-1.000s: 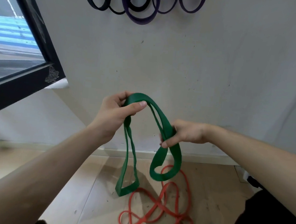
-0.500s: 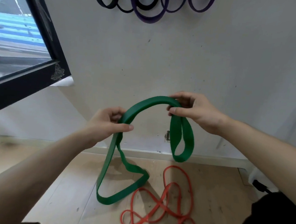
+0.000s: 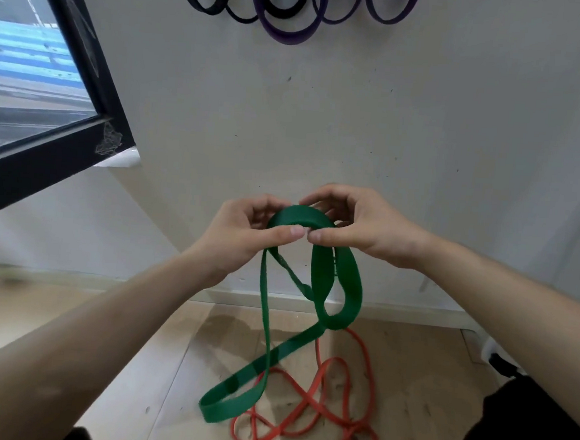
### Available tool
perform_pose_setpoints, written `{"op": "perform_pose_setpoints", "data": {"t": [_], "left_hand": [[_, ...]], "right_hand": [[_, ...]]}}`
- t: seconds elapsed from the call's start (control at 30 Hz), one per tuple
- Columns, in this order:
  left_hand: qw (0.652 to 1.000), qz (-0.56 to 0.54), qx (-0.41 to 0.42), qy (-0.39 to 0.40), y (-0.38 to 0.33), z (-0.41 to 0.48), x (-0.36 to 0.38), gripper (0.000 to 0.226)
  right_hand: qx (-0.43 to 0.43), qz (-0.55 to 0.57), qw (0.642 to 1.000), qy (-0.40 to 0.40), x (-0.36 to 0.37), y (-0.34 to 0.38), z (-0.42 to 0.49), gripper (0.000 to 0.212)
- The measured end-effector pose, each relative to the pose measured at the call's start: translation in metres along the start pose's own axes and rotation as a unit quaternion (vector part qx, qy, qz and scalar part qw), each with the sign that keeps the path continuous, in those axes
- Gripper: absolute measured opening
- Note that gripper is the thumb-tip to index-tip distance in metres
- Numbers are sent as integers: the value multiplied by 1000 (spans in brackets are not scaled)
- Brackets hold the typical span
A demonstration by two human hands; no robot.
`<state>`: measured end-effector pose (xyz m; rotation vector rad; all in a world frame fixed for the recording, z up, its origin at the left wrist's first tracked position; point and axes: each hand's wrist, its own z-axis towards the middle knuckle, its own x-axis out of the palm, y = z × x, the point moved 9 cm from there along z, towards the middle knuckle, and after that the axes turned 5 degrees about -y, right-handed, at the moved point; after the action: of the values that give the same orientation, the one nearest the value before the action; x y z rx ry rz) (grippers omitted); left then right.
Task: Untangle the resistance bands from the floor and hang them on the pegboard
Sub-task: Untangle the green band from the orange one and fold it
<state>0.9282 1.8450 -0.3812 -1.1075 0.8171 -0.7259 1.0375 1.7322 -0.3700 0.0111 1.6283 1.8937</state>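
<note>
Your left hand point(image 3: 243, 233) and right hand point(image 3: 360, 224) both pinch the top of one green band point(image 3: 352, 286), thumbs nearly meeting. Its loops dangle above one tangled orange band point(image 3: 335, 360) on the wooden floor point(image 3: 134, 363). Black and purple bands point(image 3: 287, 36), overlapping beyond counting, hang on the pale wall point(image 3: 357, 121) beside a dark-framed window point(image 3: 35, 64).

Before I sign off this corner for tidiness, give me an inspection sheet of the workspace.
Surface: wooden floor, scuffed.
Job's things: green band held up, twisted, its lower loop in front of the orange band, which lies tangled on the floor.
Clutter: nothing seen.
Grips: left hand and right hand both pinch the green band's top, thumbs nearly touching.
Cables: nothing seen.
Surroundings: purple bands and black bands hang on the white wall; window at left.
</note>
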Motion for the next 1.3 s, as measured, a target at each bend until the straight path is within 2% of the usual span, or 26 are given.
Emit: {"op": "perform_pose_setpoints", "data": {"t": [0.13,0.27,0.43,0.57,0.8,0.87,0.93,1.0,1.2,1.3], "left_hand": [[999,-20,5,-26,-6,1,-3,41],[997,-36,12,-73,-11,2,-14,35],[989,-63,28,-132,-15,3,-33,27],[984,-67,35,-164,-16,3,-49,27],[979,-70,43,-188,-16,1,-64,25],[978,-71,44,-193,-16,1,-67,26],[977,-67,45,-197,-16,1,-69,26],[976,-63,47,-202,-16,0,-72,29],[974,-18,16,-224,3,-2,-93,29],[974,24,-25,-222,23,-4,-100,24]], "right_hand": [[52,-17,996,70,4,-33,-3,42],[124,-85,980,128,14,-90,-9,29],[176,-125,970,116,19,-128,-9,18],[233,-115,955,141,40,-143,-17,37],[244,1,970,-6,53,-148,2,78],[255,23,967,-20,55,-154,7,69],[267,41,963,-22,58,-160,11,40],[279,74,957,-23,61,-164,14,22],[280,97,953,-59,45,-155,22,8],[269,122,951,-90,29,-145,23,10]]}}
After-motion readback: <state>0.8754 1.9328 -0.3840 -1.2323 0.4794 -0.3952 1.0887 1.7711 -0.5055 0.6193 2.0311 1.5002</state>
